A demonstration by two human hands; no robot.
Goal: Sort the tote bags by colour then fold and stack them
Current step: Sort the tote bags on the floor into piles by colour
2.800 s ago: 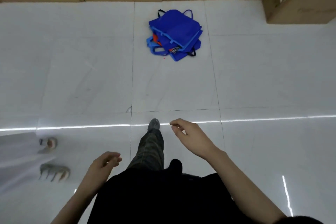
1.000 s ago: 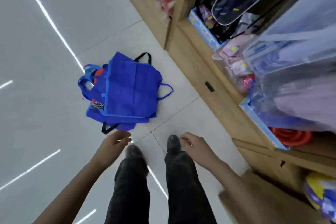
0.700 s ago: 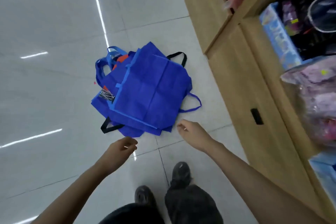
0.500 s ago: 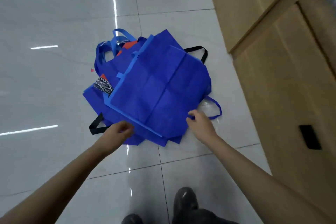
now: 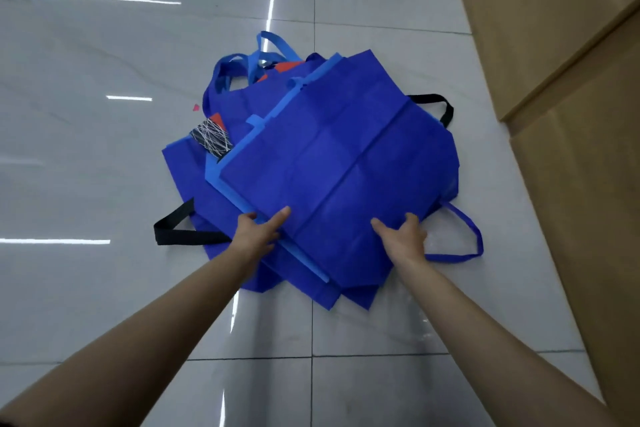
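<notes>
A pile of blue tote bags lies on the white tiled floor. The top blue tote bag [image 5: 346,163] is flat and creased. Under it lie a bag with light-blue trim [image 5: 221,184] and darker blue bags [image 5: 187,166]. An orange patch [image 5: 287,66] and a black-and-white patterned piece [image 5: 211,139] peek out at the far left of the pile. My left hand [image 5: 258,232] pinches the top bag's near-left edge, thumb on top. At the near-right edge my right hand [image 5: 401,236] grips the same bag, its fingers curled at the rim.
Black handles stick out at the pile's left [image 5: 180,232] and far right [image 5: 436,104]; a blue handle loop [image 5: 464,236] lies right of my right hand. A wooden cabinet front [image 5: 571,80] runs along the right. A small pink scrap [image 5: 196,108] lies on the floor.
I have walked up to the pile and bent over it. Both hands reached forward and took hold of the top blue bag's near edge.
</notes>
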